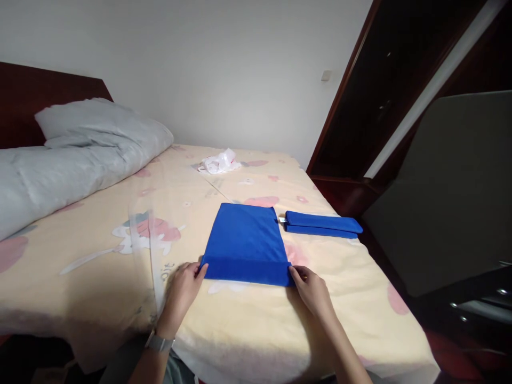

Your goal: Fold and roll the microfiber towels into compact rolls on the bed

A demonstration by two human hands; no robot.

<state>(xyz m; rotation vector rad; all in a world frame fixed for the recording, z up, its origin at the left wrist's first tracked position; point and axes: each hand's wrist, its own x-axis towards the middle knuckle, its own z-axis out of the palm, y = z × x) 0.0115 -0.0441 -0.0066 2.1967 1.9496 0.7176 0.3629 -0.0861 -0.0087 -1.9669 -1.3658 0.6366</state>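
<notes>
A blue cloth (248, 234) lies flat on the bed, its near edge turned over in a strip. My left hand (188, 282) pinches the left end of that strip between thumb and fingers. At the right end, my right hand (310, 288) grips the strip's corner the same way. To the right of the cloth rests a second blue cloth (322, 224), folded into a narrow bar, with a small white tag at its left end.
The bed has a cream patterned sheet (112, 277). A crumpled white plastic bag (221, 161) lies towards the wall. A grey quilt (100, 144) is heaped at the left. Dark wooden furniture (360, 106) stands beyond the bed's right edge.
</notes>
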